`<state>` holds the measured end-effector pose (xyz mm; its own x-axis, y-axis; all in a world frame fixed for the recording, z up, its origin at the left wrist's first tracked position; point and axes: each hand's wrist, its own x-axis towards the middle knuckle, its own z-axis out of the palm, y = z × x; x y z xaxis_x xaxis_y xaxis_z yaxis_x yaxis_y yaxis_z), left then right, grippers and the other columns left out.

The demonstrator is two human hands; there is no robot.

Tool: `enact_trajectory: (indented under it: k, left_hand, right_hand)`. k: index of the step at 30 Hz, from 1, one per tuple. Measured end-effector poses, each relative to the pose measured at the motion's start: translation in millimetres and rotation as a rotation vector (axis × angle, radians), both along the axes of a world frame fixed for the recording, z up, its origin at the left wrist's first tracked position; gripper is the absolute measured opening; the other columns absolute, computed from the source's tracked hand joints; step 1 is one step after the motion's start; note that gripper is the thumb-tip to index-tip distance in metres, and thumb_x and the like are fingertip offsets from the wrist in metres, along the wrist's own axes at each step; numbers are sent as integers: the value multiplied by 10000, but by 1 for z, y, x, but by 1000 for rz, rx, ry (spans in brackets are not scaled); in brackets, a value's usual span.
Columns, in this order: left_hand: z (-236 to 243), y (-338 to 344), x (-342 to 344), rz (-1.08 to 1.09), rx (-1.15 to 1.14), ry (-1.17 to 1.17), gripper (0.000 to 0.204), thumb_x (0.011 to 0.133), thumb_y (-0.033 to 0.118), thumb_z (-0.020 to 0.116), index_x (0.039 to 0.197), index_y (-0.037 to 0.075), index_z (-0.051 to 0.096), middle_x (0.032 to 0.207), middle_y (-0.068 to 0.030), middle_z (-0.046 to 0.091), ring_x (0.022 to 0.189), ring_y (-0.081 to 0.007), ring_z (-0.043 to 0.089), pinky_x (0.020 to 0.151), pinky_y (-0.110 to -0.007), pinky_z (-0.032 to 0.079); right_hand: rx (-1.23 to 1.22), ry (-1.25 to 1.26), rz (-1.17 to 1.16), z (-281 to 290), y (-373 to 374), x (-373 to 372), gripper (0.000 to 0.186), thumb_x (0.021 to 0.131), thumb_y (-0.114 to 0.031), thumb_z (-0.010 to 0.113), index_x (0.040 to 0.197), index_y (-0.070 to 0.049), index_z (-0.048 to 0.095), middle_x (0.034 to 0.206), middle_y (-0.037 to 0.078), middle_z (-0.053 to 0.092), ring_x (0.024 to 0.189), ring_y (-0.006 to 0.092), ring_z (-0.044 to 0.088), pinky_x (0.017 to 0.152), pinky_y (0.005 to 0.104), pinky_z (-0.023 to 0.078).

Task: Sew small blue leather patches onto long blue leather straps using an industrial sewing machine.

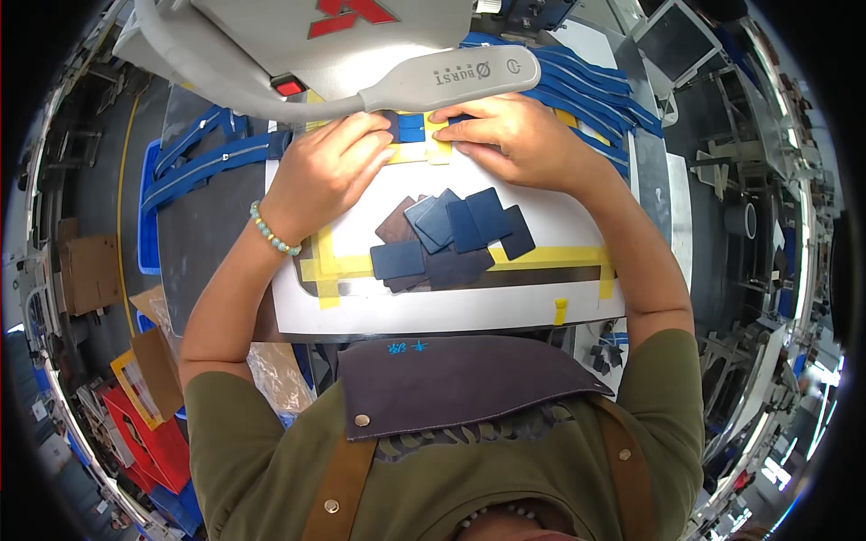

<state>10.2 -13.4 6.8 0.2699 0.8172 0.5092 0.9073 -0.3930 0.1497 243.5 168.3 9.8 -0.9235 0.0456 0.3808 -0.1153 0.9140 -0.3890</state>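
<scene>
My left hand [336,160] has curled fingers at a small dark piece [391,124] just below the machine's grey lamp bar. My right hand [505,142] bends its fingers onto the other side of a blue zipper strip [411,128], by a yellow tape guide [437,149]. What the fingertips grip, if anything, is partly hidden. Several square blue and brown patches [478,221] lie in an overlapping pile on the white board [451,307] between my forearms, partly over yellow tape.
A large grey machine [379,45] overhangs the top of the board. Blue zipper tapes fan out at left [203,176] and right [586,86]. A blue bin [148,243] stands left of the table, with cardboard [90,275] beyond. A screen [678,45] sits at upper right.
</scene>
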Motion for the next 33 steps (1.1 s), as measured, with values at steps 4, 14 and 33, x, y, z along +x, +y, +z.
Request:
enact_trajectory:
  k: [4,14,33]
  left_hand:
    - [3,-7,7,60,22,47,153,855,54,814,981,3,743,1056,-92,757,899,-243,746,787,-349,605]
    - [0,-8,16,43,3,11,315,822,80,833,1117,7,750,1125,-105,737,965,-276,712,826,-354,593]
    - [-11,3,9,12,-130,4,376,887,135,796,1236,7,734,1305,-71,731,978,-268,681,880,-376,578]
  right_hand:
    - [19,-3,20,2,-2,1,212,880,-57,724,1078,-55,798,1186,75,727,1141,286,667,992,403,550]
    - [97,71,-125,3,10,1,167,874,-105,742,1038,-71,739,1109,79,722,1054,312,676,934,441,547]
    - [-8,-150,-119,4,18,8,138,910,-121,707,1037,-69,723,1124,103,724,1063,332,668,930,449,541]
